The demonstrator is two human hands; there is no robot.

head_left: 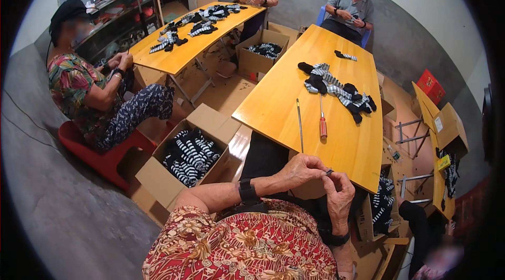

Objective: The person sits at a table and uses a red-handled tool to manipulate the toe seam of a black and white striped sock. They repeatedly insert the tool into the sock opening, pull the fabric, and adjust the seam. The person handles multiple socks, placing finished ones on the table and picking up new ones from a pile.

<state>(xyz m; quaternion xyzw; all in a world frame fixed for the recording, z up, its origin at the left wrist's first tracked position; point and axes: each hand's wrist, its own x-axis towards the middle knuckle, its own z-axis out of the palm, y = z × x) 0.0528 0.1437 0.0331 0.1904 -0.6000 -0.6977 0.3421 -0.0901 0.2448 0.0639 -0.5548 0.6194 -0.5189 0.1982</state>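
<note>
My left hand point(301, 173) and my right hand point(340, 196) meet just off the near edge of the yellow table point(273, 102). Both are closed in a pinch on a small dark piece point(329, 172), its kind too small to make out. Beyond them on the table lies a screwdriver point(323, 128) with a red handle, its shaft reaching a heap of black-and-white striped knit pieces point(336, 89) that look like socks. Left of it is a thin dark rod point(300, 122) with a yellowish tip. A single striped piece point(345, 56) lies apart, farther back.
An open cardboard box point(210, 118) of striped knit pieces stands left of me; another box point(366, 218) is at my right. Three people sit around this table and a second yellow table point(152, 61). A red chair point(87, 143) is at the left.
</note>
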